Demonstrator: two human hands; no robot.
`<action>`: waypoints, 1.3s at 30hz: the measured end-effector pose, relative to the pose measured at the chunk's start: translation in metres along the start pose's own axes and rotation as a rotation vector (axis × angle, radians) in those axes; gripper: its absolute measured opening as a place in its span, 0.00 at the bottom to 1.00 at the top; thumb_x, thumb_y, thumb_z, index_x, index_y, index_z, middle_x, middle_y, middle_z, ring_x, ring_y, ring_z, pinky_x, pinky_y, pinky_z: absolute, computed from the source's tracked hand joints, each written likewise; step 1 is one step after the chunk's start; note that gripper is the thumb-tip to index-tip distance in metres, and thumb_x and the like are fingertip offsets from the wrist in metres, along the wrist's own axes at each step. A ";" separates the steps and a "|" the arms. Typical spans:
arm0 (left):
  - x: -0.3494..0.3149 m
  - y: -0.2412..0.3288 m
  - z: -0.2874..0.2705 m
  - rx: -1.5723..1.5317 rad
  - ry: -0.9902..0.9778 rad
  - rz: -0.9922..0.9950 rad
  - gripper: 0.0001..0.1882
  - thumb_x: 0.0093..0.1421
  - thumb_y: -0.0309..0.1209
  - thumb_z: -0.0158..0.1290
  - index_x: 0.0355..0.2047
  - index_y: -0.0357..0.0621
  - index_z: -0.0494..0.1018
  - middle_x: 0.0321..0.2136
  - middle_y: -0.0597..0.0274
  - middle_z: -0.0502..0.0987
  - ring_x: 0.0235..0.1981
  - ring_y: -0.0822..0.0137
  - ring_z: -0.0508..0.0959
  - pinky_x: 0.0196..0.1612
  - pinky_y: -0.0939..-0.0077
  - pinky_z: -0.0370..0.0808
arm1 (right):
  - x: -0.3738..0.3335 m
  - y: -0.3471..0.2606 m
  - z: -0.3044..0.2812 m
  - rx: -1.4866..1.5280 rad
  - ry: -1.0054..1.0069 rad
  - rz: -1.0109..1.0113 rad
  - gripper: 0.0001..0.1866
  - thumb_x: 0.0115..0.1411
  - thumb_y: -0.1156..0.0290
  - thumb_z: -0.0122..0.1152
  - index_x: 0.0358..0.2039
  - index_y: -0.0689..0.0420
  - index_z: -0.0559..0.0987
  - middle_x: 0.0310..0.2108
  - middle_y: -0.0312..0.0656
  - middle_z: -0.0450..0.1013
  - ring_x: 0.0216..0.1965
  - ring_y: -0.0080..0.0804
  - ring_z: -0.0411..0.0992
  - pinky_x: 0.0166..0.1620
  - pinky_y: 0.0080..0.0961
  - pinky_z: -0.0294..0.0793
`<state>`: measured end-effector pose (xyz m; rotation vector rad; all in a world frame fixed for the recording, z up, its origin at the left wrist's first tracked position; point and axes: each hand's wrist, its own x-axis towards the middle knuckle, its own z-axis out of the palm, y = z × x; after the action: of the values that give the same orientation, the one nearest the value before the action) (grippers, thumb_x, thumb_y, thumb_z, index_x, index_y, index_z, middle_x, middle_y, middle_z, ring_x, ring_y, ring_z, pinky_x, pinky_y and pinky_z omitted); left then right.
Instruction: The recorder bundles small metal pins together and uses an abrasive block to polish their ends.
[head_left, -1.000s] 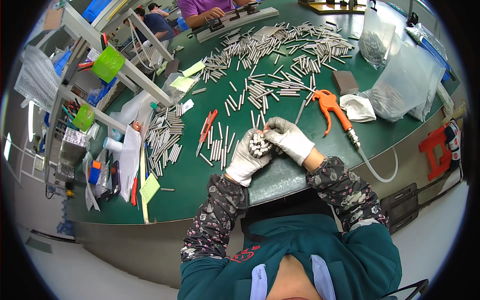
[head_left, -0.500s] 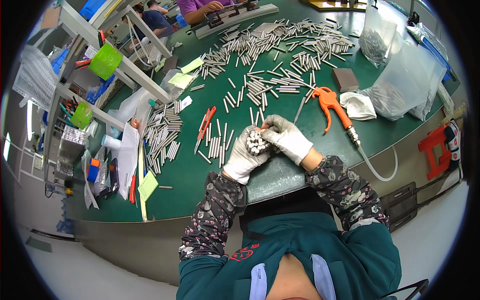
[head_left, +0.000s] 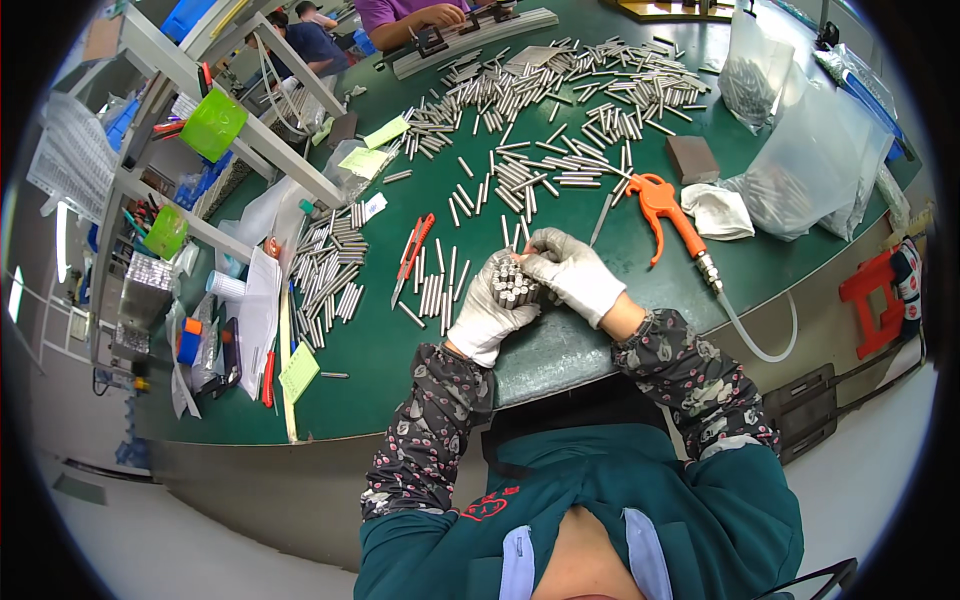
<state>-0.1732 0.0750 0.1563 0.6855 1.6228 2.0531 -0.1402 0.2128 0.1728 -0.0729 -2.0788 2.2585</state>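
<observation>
My left hand, in a white glove, is wrapped round a bundle of short metal pins held above the near edge of the green table. Their round ends face up toward me, and a little of their sides shows. My right hand, gloved with some fingertips bare, presses closed fingers against the far right side of the same bundle. Its fingertips partly cover the pins there. A few loose pins lie in a row left of my left hand, beside a red-orange utility knife.
Many metal pins are strewn across the far table, with another pile at left. An orange air gun with a hose, a brown block, a white cloth and clear bags lie at right. A co-worker's hand is at a rail fixture.
The bundle in my hands has tilted slightly, so its pin ends look darker and more of the sides shows. My hands stay nearly in place. The co-worker's hand has shifted right.
</observation>
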 end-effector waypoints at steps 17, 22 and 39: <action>0.003 -0.006 -0.002 -0.084 -0.073 0.055 0.32 0.35 0.10 0.51 0.44 0.44 0.61 0.38 0.68 0.67 0.42 0.73 0.67 0.46 0.78 0.65 | -0.001 -0.054 0.006 -1.180 -0.181 -0.671 0.04 0.39 0.70 0.55 0.20 0.53 0.74 0.22 0.38 0.67 0.28 0.36 0.66 0.31 0.30 0.66; 0.006 -0.007 -0.002 -0.064 -0.061 0.081 0.32 0.36 0.11 0.52 0.44 0.44 0.60 0.39 0.69 0.67 0.42 0.73 0.67 0.46 0.78 0.65 | 0.000 -0.053 0.011 -1.241 -0.112 -0.630 0.05 0.40 0.69 0.54 0.20 0.53 0.75 0.21 0.38 0.66 0.28 0.37 0.67 0.31 0.30 0.67; 0.003 0.002 0.000 -0.155 -0.051 -0.091 0.42 0.35 0.11 0.50 0.53 0.44 0.51 0.46 0.67 0.62 0.48 0.72 0.63 0.48 0.80 0.62 | 0.018 -0.067 0.017 -1.367 -0.293 -0.395 0.06 0.38 0.70 0.53 0.19 0.55 0.76 0.21 0.44 0.71 0.25 0.41 0.70 0.29 0.31 0.69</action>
<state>-0.1752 0.0764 0.1589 0.5937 1.4228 2.0536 -0.1581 0.2030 0.2414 0.5489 -2.9604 0.3749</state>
